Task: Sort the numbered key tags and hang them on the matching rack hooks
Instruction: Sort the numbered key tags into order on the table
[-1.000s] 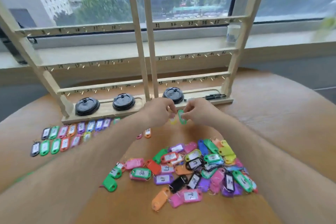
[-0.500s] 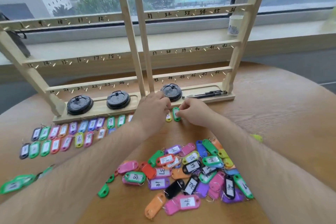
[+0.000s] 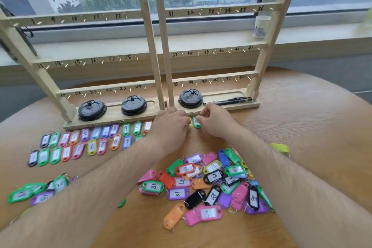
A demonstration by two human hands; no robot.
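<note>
A wooden rack [image 3: 155,62] with numbered hooks stands at the table's far side. Just in front of its base, my left hand [image 3: 171,125] pinches a yellow key tag [image 3: 189,125] down on the table. Beside it, my right hand [image 3: 216,120] pinches a green key tag [image 3: 196,122], also lying on the table. Two rows of sorted tags [image 3: 88,141] run leftward from my hands along the rack's base. A loose pile of mixed coloured tags [image 3: 207,183] lies between my forearms, nearer to me.
Three black cup lids [image 3: 133,104] and pens [image 3: 227,100] sit in the rack's base tray. More tags [image 3: 34,191] lie at the near left, one lime tag [image 3: 280,147] at the right. A white cup [image 3: 261,26] stands on the window sill.
Both hands have gone from just above the table down to it with the yellow and green tags, close to the rack's base. The view has tilted down, showing more sorted tags.
</note>
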